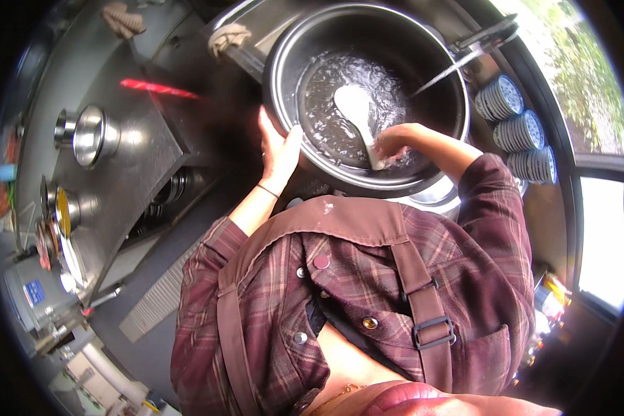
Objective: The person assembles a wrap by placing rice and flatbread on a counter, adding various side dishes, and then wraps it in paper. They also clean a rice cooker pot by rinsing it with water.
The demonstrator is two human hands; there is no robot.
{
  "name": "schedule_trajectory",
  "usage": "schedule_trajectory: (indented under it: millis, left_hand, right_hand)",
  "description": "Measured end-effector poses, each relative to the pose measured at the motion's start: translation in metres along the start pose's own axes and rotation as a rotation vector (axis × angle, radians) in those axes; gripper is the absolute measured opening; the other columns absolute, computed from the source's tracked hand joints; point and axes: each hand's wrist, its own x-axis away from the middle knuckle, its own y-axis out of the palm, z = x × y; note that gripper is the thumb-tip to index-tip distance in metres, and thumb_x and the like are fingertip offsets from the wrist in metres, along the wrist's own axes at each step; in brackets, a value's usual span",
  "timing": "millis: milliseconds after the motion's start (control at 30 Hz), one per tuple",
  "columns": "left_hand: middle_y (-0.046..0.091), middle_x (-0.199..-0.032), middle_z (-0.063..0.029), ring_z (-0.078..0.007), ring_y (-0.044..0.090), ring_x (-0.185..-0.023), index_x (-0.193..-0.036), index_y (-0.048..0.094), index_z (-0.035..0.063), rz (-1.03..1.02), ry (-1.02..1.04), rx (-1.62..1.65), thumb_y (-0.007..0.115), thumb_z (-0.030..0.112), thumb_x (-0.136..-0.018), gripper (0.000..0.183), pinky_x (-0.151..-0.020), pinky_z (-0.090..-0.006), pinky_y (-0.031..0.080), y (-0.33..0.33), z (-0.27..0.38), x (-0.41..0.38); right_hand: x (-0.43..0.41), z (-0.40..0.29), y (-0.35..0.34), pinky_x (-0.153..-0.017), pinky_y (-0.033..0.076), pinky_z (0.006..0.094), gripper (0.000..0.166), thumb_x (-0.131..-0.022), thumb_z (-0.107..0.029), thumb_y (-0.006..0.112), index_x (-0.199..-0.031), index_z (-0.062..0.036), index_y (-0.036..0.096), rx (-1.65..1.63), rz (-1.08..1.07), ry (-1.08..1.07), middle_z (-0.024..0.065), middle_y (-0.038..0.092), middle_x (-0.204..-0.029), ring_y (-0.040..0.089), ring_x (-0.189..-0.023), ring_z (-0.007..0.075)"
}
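Note:
A wide black pot (pixel 447 117), with a pale metallic-looking rim, stands before me with rippling water (pixel 322 104) in its bottom. A white rice paddle (pixel 352 101) lies in the pot, its blade toward the far side and its handle toward me. My left hand (pixel 279 153) grips the pot's left rim, thumb on top and fingers down the outside wall. My right hand (pixel 392 143) reaches into the pot, its fingers at the water right against the paddle's handle. Whether they close around the handle is hidden. From a dark faucet (pixel 486 39) at the upper right, a water stream (pixel 447 75) runs into the pot.
Stacked blue-and-white bowls (pixel 517 130) line the window ledge at right. A beige cloth (pixel 229 37) hangs behind the pot's left side. On the steel counter (pixel 145 151) at left stand metal bowls (pixel 89 136). A ribbed mat (pixel 161 296) lies on the floor below.

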Motion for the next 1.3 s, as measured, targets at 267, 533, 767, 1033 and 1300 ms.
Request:
schedule_trajectory:
  millis: [267,533,767,1033,1300]
  left_hand:
    - [0.039,-0.134,-0.0177,-0.0395,0.031,-0.127,-0.125,0.05,0.0118,-0.13,0.752,-1.001,0.061,0.019,-0.073,0.054,-0.102,-0.0565,0.024,-0.01,0.061,-0.015]
    - [0.033,-0.141,-0.0089,-0.0274,0.024,-0.133,-0.136,0.035,0.0211,-0.659,0.747,-1.247,0.042,0.049,-0.085,0.058,-0.106,-0.0547,0.015,0.017,0.069,-0.024]
    - [0.062,-0.098,-0.0077,-0.0242,0.054,-0.104,-0.101,0.061,0.01,-0.449,0.852,-0.893,0.059,0.035,-0.078,0.035,-0.102,-0.0552,0.024,0.002,0.05,-0.026]
    - [0.054,-0.052,0.0006,-0.0171,0.052,-0.06,-0.048,0.058,0.013,-0.436,0.96,-0.677,0.062,0.026,-0.07,0.026,-0.083,-0.0384,0.039,-0.003,0.054,-0.019]
    - [0.051,-0.052,0.0015,-0.0171,0.05,-0.06,-0.047,0.054,0.0143,-0.46,0.971,-0.65,0.063,0.023,-0.068,0.024,-0.08,-0.0388,0.039,0.0,0.052,-0.021]
  right_hand:
    - [0.022,0.003,-0.034,-0.068,0.049,0.0389,0.014,-0.082,-0.016,0.054,-0.083,-0.0041,0.062,0.087,1.1,-0.191,0.0129,0.063,-0.088,0.061,-0.083,0.0291]
    - [0.084,-0.135,-0.013,-0.096,0.038,0.042,0.053,-0.082,-0.036,0.059,-0.119,0.0003,0.049,0.168,1.39,-1.067,0.0176,0.051,-0.118,0.046,-0.114,0.0324]
    - [0.001,0.055,-0.043,-0.098,0.037,0.0406,0.05,-0.079,-0.04,0.059,-0.115,-0.0053,0.054,0.355,1.219,-0.061,0.0164,0.049,-0.124,0.045,-0.116,0.0348]
    - [-0.086,0.039,-0.073,-0.093,0.04,0.043,0.046,-0.085,-0.036,0.05,-0.119,-0.0053,0.051,-0.229,1.432,0.477,0.0215,0.047,-0.121,0.046,-0.111,0.0358]
    - [-0.085,-0.099,-0.076,-0.109,0.021,0.041,0.062,-0.085,-0.033,0.046,-0.134,0.0028,0.031,0.141,0.794,-0.244,0.0262,0.02,-0.142,0.021,-0.132,0.0382]
